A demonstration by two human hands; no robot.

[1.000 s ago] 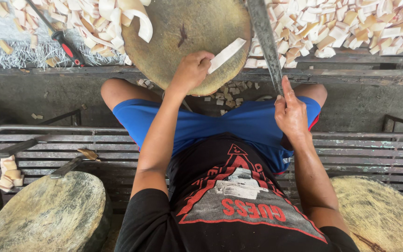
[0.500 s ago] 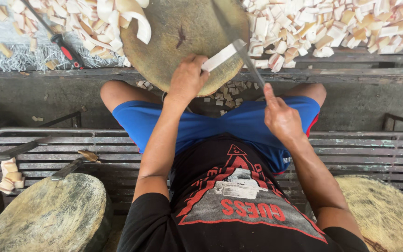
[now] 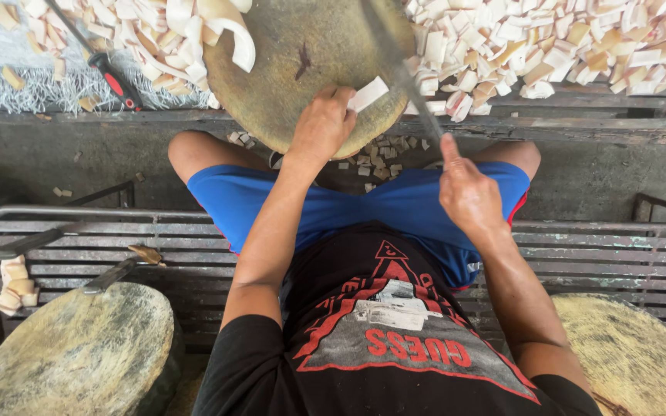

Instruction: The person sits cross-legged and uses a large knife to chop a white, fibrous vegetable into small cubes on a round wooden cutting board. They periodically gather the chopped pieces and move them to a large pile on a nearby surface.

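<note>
Your long blade (image 3: 395, 65) is motion-blurred, its tip cut off at the top edge; your left hand (image 3: 321, 123) covers part of the white strip (image 3: 368, 94), and your right hand (image 3: 468, 192) hides the blade's handle

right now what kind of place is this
Probably an outdoor chopping yard for coconut meat or the like: round wooden blocks, heaps of cut white pieces, a slatted bench, a long blade in the right hand.

Black short-sleeved T-shirt (image 3: 379, 339) with red-and-grey triangle print, blue shorts (image 3: 395, 208), bare forearms
</note>
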